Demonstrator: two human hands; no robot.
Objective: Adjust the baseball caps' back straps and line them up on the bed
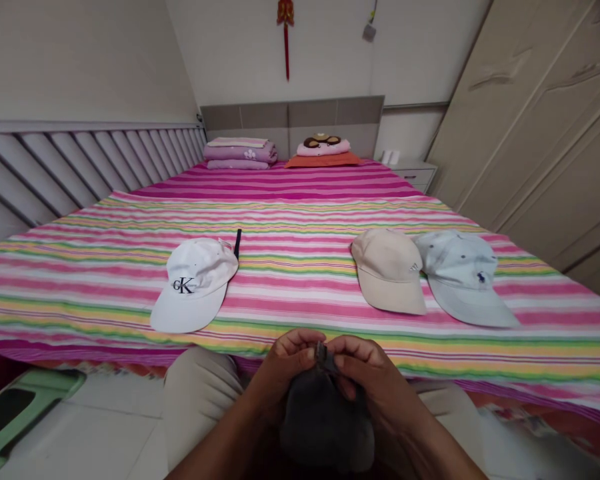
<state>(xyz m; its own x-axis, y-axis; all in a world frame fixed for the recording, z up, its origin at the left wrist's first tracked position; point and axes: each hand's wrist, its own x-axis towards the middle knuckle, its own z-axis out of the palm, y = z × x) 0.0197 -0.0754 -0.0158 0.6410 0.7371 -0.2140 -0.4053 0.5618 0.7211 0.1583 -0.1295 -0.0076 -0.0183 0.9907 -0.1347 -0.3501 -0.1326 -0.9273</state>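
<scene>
My left hand [285, 367] and my right hand [365, 373] are close together at the bottom of the view, with their fingertips pinching a small strap or buckle [321, 356]. That strap belongs to a dark grey cap [325, 423], which hangs below my hands over my lap. On the striped bedsheet [290, 293] ahead of me lie a white baseball cap [195, 283] with a black logo, a beige cap [387, 270] and a pale blue cap [463, 273]. The beige and pale blue caps touch. My hands touch none of these three.
A thin black strap [237, 243] stands just behind the white cap. Folded bedding and pillows [280, 152] lie at the headboard. A slatted rail [80, 170] runs along the left, a wardrobe [530, 120] stands right, and a green stool [20, 413] sits low left.
</scene>
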